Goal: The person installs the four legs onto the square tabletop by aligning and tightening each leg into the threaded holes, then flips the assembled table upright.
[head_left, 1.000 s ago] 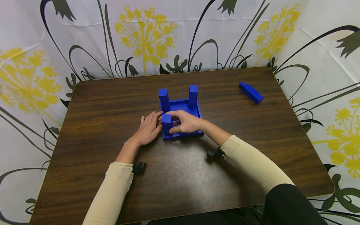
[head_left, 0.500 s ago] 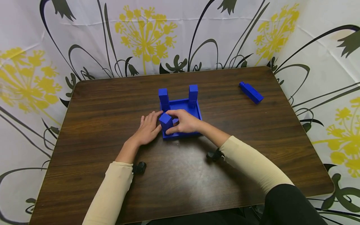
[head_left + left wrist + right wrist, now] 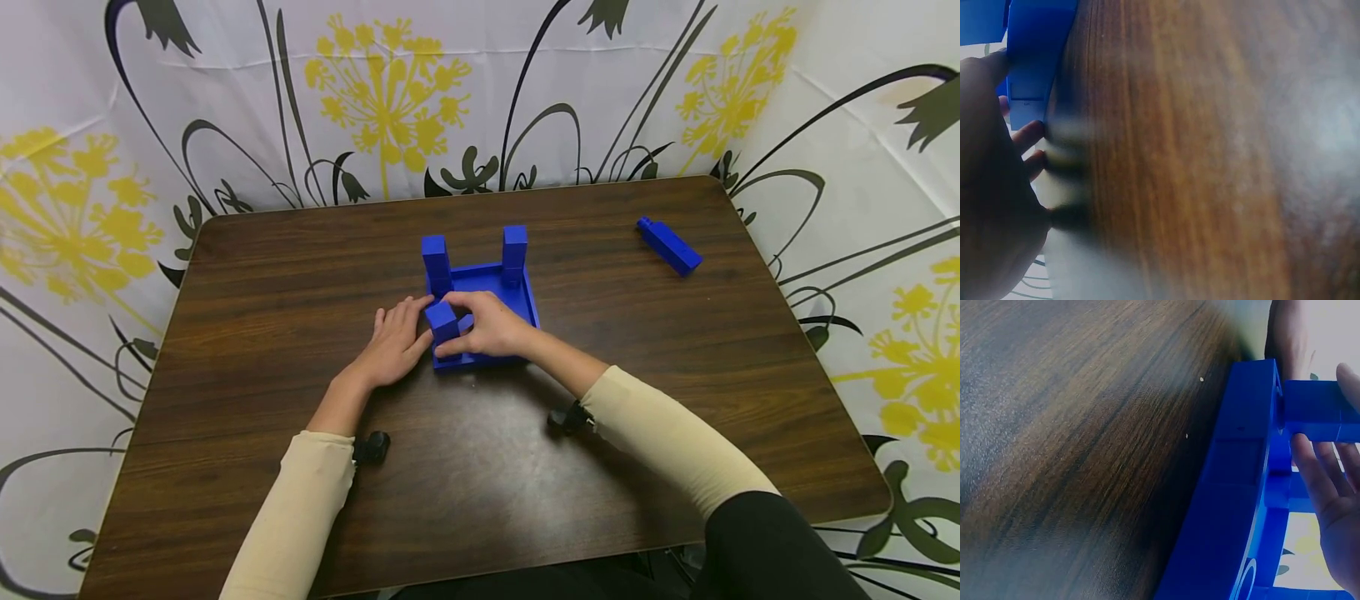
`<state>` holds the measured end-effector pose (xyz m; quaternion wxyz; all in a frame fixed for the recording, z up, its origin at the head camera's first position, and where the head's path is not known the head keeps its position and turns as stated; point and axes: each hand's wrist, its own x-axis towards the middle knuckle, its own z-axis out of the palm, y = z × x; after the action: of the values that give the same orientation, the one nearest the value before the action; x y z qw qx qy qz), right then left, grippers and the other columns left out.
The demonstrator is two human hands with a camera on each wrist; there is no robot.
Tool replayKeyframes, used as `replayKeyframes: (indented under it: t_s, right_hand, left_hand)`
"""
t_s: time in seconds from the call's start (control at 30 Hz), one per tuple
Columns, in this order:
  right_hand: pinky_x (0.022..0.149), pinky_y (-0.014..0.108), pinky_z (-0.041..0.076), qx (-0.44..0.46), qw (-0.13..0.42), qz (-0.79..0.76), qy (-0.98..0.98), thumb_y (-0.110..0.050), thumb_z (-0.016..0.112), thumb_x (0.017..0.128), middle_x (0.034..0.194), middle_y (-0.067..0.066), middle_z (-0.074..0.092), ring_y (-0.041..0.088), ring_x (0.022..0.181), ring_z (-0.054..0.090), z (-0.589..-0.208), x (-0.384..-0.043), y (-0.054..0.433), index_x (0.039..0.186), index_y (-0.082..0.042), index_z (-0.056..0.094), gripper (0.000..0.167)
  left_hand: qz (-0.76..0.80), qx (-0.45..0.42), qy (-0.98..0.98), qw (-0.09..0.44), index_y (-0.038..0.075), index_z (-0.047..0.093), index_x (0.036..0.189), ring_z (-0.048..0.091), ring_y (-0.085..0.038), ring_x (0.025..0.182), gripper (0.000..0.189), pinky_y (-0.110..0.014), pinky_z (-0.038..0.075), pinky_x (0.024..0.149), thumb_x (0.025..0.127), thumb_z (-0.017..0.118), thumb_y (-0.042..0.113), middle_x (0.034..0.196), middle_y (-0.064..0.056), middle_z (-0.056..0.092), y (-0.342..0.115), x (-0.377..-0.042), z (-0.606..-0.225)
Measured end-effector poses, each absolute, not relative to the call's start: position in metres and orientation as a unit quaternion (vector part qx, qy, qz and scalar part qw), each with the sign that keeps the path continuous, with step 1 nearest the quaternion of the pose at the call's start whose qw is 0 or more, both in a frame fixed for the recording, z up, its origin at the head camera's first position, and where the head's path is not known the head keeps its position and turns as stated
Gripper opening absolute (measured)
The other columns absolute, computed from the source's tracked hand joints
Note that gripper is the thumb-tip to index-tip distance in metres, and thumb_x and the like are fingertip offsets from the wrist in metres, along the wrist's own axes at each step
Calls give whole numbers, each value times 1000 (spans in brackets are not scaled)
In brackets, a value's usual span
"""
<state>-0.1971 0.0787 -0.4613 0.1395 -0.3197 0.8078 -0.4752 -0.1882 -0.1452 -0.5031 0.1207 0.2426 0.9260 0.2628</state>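
Observation:
A blue square tray-like frame [image 3: 491,358] lies on the table, with square blue legs standing at its two far corners. At the near left corner, my right hand [image 3: 491,327] grips another square leg [image 3: 442,319] between thumb and fingers. In the right wrist view, this leg [image 3: 1313,403] stands out from the frame's corner; whether it is fully seated cannot be told. My left hand [image 3: 393,342] lies flat with fingers spread at the frame's left side. The left wrist view shows its fingers by the blue frame wall [image 3: 1035,50].
A loose blue leg [image 3: 670,247] with a narrow knobbed end lies at the table's far right. A round ring-shaped socket [image 3: 1247,578] shows at the frame's near right corner. Patterned cloth [image 3: 480,100] hangs behind the brown table [image 3: 247,333].
The near left leg has turned about its upright axis, its top face now at a different angle. My right fingers have shifted slightly with it. The left hand stays put.

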Motion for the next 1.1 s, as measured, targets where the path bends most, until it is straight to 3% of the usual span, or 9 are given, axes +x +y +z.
replayKeyframes:
  t_s: [0.37,0.8,0.9,1.1]
  right_hand:
    - [72,23,52,-304,92,-462,828,-28,87,75,87,-3,66,17,87,66,-462,-193,73,106,-13,61,44]
    - [78,35,51,-300,67,-433,847,-32,87,74,89,-5,67,11,84,64,-463,-191,71,109,-14,61,48]
    - [79,35,51,-305,64,-425,850,-35,88,73,92,-5,66,10,86,63,-461,-191,71,113,-14,61,53]
    - [80,30,53,-325,101,-442,830,-29,89,72,114,0,64,13,98,59,-458,-191,78,125,-11,59,63]
  left_hand:
    - [266,246,925,119,18,15,156,8,-37,147,58,-65,-4,110,106,36,40,156,-19,20,-146,-188,-503]
    - [267,244,924,124,17,15,155,8,-38,147,58,-65,-4,110,106,37,40,155,-19,21,-146,-187,-502]
    - [268,242,924,125,17,16,155,8,-37,147,59,-65,-4,110,106,37,41,156,-19,20,-146,-187,-502]
    - [267,244,924,122,16,17,155,8,-38,147,60,-65,-4,109,106,38,41,156,-19,21,-145,-187,-501]
